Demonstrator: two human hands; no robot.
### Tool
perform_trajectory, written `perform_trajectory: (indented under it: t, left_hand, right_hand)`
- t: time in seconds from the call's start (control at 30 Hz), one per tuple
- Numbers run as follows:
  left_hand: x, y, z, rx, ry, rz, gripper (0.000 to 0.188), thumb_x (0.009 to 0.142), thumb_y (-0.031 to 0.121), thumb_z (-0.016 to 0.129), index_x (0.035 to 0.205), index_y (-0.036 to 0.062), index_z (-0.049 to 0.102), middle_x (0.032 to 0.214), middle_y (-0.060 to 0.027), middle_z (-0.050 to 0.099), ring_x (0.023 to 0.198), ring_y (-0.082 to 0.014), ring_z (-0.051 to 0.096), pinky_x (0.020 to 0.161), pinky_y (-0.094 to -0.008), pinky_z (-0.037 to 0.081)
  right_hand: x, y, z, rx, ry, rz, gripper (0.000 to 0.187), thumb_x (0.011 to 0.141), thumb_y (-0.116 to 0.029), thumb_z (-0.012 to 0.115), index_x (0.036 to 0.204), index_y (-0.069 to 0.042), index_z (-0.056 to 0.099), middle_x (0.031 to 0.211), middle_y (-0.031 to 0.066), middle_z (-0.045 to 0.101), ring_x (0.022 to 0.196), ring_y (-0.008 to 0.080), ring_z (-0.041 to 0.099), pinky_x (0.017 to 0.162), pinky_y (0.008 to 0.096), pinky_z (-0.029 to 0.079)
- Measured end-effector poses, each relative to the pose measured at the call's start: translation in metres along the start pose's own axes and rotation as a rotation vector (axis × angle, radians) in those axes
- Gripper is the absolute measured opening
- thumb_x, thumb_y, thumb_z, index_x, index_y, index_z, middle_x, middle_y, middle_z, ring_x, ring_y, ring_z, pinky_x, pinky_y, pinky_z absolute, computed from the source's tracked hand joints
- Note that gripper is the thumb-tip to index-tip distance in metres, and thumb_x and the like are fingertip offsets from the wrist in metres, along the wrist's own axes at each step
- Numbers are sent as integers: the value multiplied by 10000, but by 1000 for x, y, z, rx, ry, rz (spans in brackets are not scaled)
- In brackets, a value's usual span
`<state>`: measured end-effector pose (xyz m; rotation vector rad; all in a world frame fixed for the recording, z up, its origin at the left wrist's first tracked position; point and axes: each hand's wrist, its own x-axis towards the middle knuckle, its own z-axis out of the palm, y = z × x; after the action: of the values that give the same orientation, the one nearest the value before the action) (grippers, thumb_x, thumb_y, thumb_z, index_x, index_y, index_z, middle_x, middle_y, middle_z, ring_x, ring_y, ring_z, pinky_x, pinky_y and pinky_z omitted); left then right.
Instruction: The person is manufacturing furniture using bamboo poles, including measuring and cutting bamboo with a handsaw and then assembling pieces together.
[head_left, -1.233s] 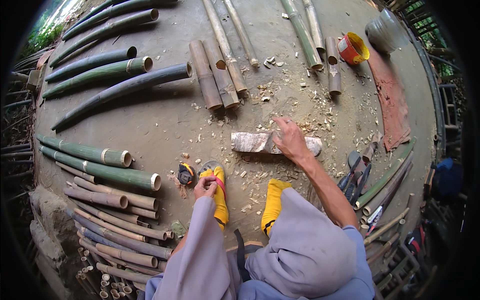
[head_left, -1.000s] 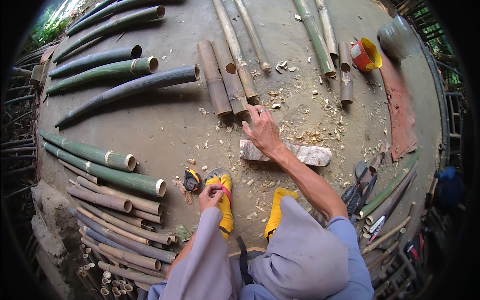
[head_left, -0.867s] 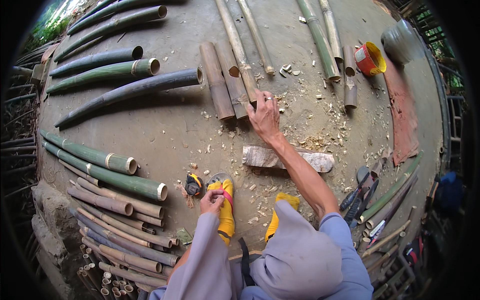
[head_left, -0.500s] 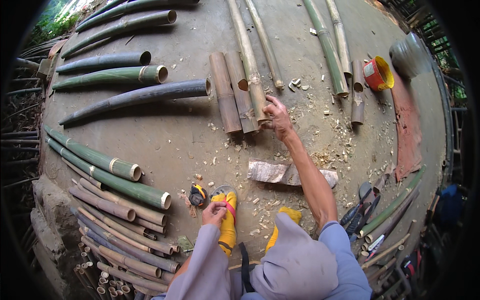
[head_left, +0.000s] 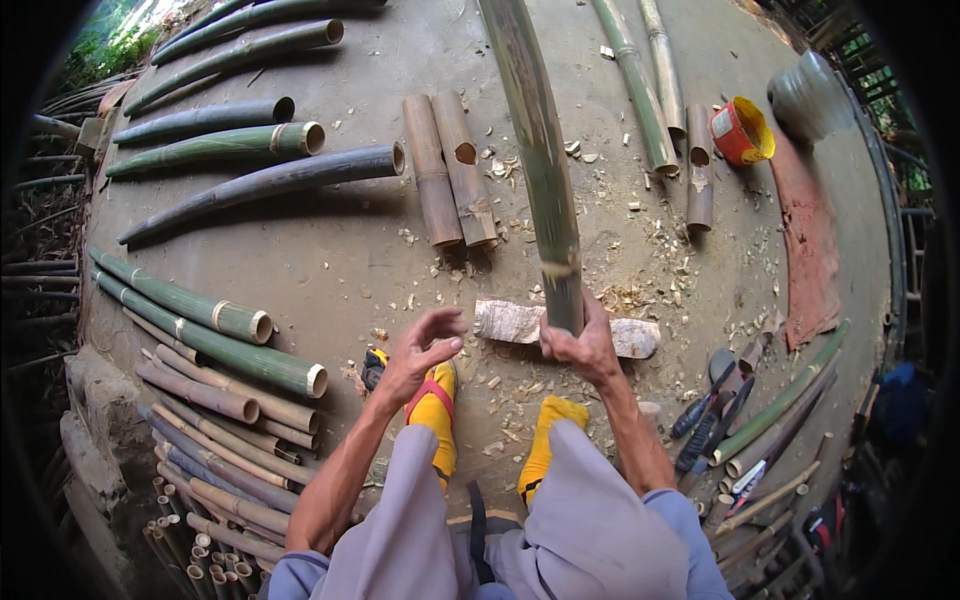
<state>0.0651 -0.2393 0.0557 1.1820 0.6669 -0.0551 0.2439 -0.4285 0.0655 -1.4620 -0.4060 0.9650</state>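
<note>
- The right hand [head_left: 583,343] is now gripping the near end of a long green-and-brown bamboo pole [head_left: 542,170]; a moment ago it was reaching for a pole end lying on the ground.
- The pole is slanting up and away from the person, its gripped end hanging over the pale wooden block [head_left: 503,320]; whether the two are touching, I'm not managing to tell.
- No pole end is lying right beside the pair of short brown tubes [head_left: 432,170] any more, so I'm taking the lifted pole to be that same one, and now the piece being worked with.
- The left hand [head_left: 425,345] is no longer resting by the left foot [head_left: 433,405]; it is hovering left of the block, fingers spread, holding nothing, and seems to be freeing itself for this pole.
- As for labels, the red bucket [head_left: 738,132] with the yellow inside is showing a pale patch, too small for reading from here.
- On the bamboo itself I'm seeing no writing or maker's mark.
</note>
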Motion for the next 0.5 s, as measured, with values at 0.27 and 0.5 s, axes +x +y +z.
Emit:
perform_trajectory:
  t: [0.27, 0.5]
  left_hand:
    - [16, 39, 125, 12, -203, 277, 457, 748, 75, 744, 1112, 4, 476, 802, -35, 620, 657, -82, 588, 579, -238, 492]
    - [15, 12, 139, 500, -422, 702, 733, 746, 345, 755, 1287, 15, 386, 1121, -200, 517, 1048, -306, 515, 916, -398, 413]
  right_hand:
    - [-57, -57, -31, -375, -117, -24, 841, 666, -328, 821, 1355, -62, 419, 1191, 148, 560, 1118, 255, 539, 974, 384, 420]
    - [-49, -98, 6, 148, 437, -303, 602, 758, -71, 684, 1266, 1, 369, 888, 103, 581, 762, 181, 613, 730, 312, 512]
